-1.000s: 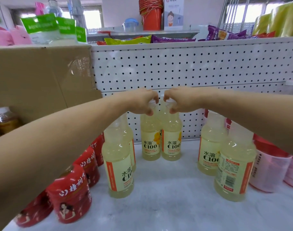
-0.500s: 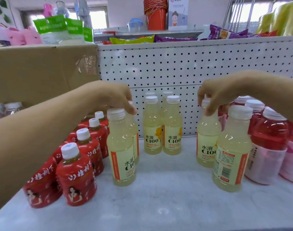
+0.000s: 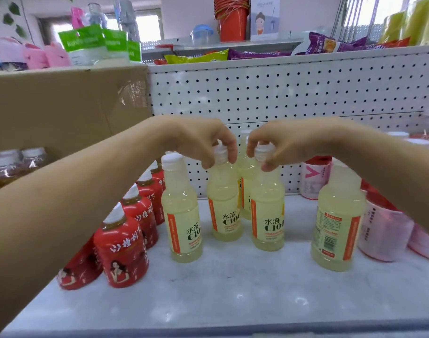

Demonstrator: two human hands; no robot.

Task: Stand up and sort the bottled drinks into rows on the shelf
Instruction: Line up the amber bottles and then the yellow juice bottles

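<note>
Several pale yellow C100 bottles stand upright on the white shelf (image 3: 233, 296). My left hand (image 3: 203, 140) grips the white cap of one yellow bottle (image 3: 224, 206) at the centre. My right hand (image 3: 279, 145) grips the cap of a second yellow bottle (image 3: 267, 213) right beside it. Behind these two, more yellow bottles are partly hidden. Another yellow bottle (image 3: 181, 215) stands free to the left, and one more (image 3: 336, 225) to the right with its back label facing me.
A row of red-labelled tea bottles (image 3: 122, 252) runs along the left, beside a cardboard box (image 3: 62, 106). Pink-labelled bottles (image 3: 384, 230) crowd the right. A white pegboard (image 3: 294, 93) backs the shelf, with snack bags on top.
Both hands came in from the outer yellow bottles to the centre, each carrying a bottle. The two bottles now stand side by side in front of the back pair.
</note>
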